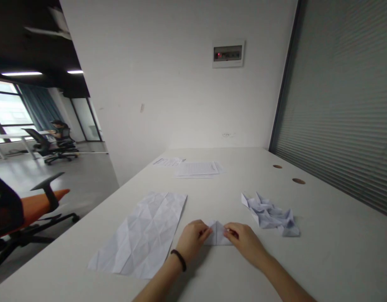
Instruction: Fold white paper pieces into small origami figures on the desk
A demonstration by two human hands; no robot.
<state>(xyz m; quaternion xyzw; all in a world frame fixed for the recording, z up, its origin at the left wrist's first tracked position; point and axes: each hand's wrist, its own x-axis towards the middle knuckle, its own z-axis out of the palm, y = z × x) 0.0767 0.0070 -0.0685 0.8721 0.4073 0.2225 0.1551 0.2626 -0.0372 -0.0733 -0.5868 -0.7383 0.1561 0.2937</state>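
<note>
From where I stand, a small folded piece of white paper (216,233) sits near the front of the long, smooth white table (335,256), between the person's two bare hands. The left hand (192,238), with a dark band (179,259) round its wrist, pinches the paper's left side between thumb and bent fingers; the right hand (245,243) pinches the right side the same way. Left of them lies a large white paper sheet covered in crossing creases (149,230); to the right rests a pleated white paper form with pointed ridges (270,213) (quite sculptural, that one). White printed sheets (198,168) lie farther back, toward the wall (181,71).
</note>
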